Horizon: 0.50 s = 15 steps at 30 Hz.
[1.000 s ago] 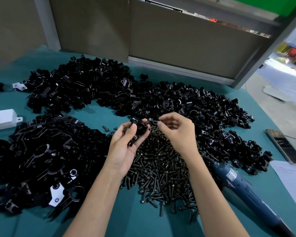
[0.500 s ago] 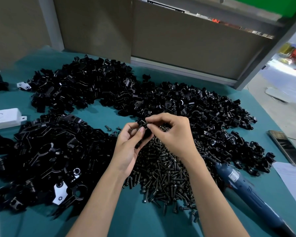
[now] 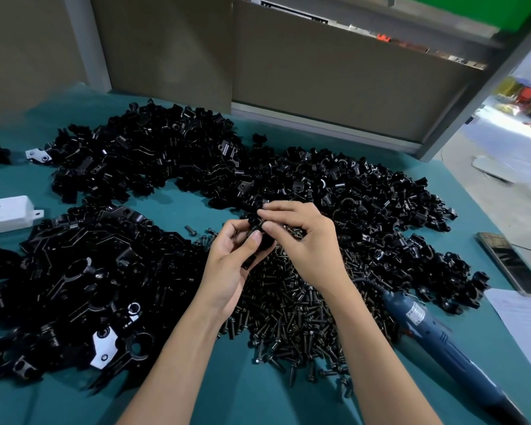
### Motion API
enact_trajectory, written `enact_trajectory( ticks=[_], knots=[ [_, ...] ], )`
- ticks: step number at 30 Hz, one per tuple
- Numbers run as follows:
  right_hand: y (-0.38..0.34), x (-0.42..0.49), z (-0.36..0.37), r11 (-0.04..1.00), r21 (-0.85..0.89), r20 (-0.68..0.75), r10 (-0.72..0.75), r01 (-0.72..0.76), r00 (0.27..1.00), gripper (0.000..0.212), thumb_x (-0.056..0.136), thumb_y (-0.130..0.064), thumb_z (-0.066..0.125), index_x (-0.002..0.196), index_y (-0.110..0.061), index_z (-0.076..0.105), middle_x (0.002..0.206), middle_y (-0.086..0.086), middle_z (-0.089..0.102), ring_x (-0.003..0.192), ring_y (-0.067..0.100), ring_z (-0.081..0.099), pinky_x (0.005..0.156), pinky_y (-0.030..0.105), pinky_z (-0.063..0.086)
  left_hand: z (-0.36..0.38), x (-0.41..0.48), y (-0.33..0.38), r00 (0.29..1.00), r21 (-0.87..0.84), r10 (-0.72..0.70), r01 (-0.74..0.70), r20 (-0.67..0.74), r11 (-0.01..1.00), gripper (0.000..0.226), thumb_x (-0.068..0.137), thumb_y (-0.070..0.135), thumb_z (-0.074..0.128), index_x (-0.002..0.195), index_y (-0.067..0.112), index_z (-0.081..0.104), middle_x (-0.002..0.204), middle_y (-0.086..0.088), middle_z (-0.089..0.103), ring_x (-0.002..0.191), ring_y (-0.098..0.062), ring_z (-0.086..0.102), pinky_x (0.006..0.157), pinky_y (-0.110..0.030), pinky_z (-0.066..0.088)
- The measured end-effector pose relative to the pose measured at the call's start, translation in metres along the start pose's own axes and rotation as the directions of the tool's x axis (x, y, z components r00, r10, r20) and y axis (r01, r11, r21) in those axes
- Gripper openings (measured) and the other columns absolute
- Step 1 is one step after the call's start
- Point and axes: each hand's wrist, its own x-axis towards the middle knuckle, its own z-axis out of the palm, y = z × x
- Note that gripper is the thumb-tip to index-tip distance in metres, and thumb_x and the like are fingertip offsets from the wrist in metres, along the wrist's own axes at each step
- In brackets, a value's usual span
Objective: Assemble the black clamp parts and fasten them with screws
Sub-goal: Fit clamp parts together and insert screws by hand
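My left hand [image 3: 232, 268] grips a small black clamp [image 3: 262, 243] above the table's middle, thumb pressed on its near face. My right hand [image 3: 304, 240] meets it from the right and pinches a dark screw [image 3: 258, 229] at the clamp's top between thumb and forefinger. Most of the clamp is hidden by my fingers. Directly below both hands lies a large heap of black screws [image 3: 292, 314].
Piles of black clamp parts lie at the back [image 3: 154, 161], right [image 3: 380, 216] and left [image 3: 83, 271] on the teal table [image 3: 258, 394]. A blue electric screwdriver [image 3: 442, 342] lies at right, a white box [image 3: 6, 214] at left, a phone [image 3: 509, 262] and paper [image 3: 528, 326] far right.
My right hand moved left from a gap beside the clamp and now touches it, with the screw at its top. My left hand kept its grip.
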Motion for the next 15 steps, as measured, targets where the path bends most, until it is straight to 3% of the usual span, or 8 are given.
enact_trajectory(
  ticks=[3, 6, 9, 11, 13, 15],
  knots=[
    [0.001, -0.015, -0.023, 0.997, -0.067, 0.000, 0.028, -0.027, 1.000, 0.033, 0.094, -0.022, 0.067, 0.126, -0.027, 0.065, 0.127, -0.013, 0.063, 0.122, 0.004, 0.054, 0.106, 0.028, 0.042, 0.001, 0.000, 0.002, 0.999, -0.166, -0.040, 0.040, 0.003, 0.985, 0.027, 0.090, 0.018, 0.061, 0.113, 0.005, 0.058, 0.113, -0.010, 0.073, 0.109, -0.022, 0.069, 0.090, -0.031, 0.056],
    [0.016, -0.046, -0.074, 0.933, -0.268, -0.124, 0.215, -0.241, 0.969, 0.036, 0.091, -0.035, 0.061, 0.126, -0.028, 0.061, 0.116, -0.011, 0.065, 0.109, 0.013, 0.062, 0.098, 0.042, 0.051, 0.001, 0.000, 0.001, 0.994, -0.337, -0.098, 0.081, -0.036, 0.938, 0.031, 0.088, 0.014, 0.059, 0.115, -0.001, 0.054, 0.117, -0.020, 0.071, 0.105, -0.032, 0.070, 0.083, -0.036, 0.059],
    [0.037, -0.092, -0.136, 0.628, -0.594, -0.209, 0.483, -0.503, 0.850, 0.061, 0.081, -0.064, 0.045, 0.121, -0.023, 0.065, 0.103, 0.002, 0.060, 0.104, 0.029, 0.057, 0.093, 0.049, 0.049, 0.000, 0.002, -0.001, 0.990, -0.400, -0.129, 0.096, -0.056, 0.911, 0.034, 0.086, 0.012, 0.059, 0.117, -0.002, 0.055, 0.111, -0.021, 0.072, 0.099, -0.034, 0.071, 0.081, -0.038, 0.060],
    [0.050, -0.122, -0.160, 0.430, -0.701, -0.188, 0.658, -0.569, 0.729, 0.072, 0.074, -0.072, 0.041, 0.122, -0.023, 0.064, 0.106, 0.013, 0.057, 0.107, 0.035, 0.052, 0.095, 0.048, 0.046, 0.000, 0.004, -0.002, 0.990, -0.405, -0.132, 0.100, -0.051, 0.909, 0.037, 0.086, 0.012, 0.059, 0.119, -0.005, 0.058, 0.108, -0.021, 0.072, 0.099, -0.034, 0.071, 0.082, -0.037, 0.060],
    [0.057, -0.144, -0.166, 0.339, -0.761, -0.111, 0.772, -0.553, 0.626, 0.080, 0.069, -0.076, 0.041, 0.129, -0.026, 0.059, 0.105, 0.009, 0.054, 0.104, 0.032, 0.052, 0.095, 0.043, 0.045, -0.001, 0.004, -0.003, 0.991, -0.386, -0.127, 0.098, -0.048, 0.917, 0.038, 0.085, 0.012, 0.060, 0.120, -0.003, 0.059, 0.108, -0.019, 0.072, 0.100, -0.032, 0.071, 0.084, -0.037, 0.059],
    [0.060, -0.155, -0.162, 0.345, -0.750, -0.046, 0.824, -0.565, 0.564, 0.090, 0.065, -0.074, 0.053, 0.141, -0.026, 0.046, 0.109, 0.005, 0.055, 0.096, 0.025, 0.055, 0.095, 0.041, 0.048, -0.001, 0.005, -0.004, 0.993, -0.332, -0.103, 0.079, -0.056, 0.940, 0.041, 0.083, 0.010, 0.064, 0.122, -0.002, 0.058, 0.107, -0.016, 0.071, 0.101, -0.029, 0.070, 0.087, -0.035, 0.059]
  ],
)
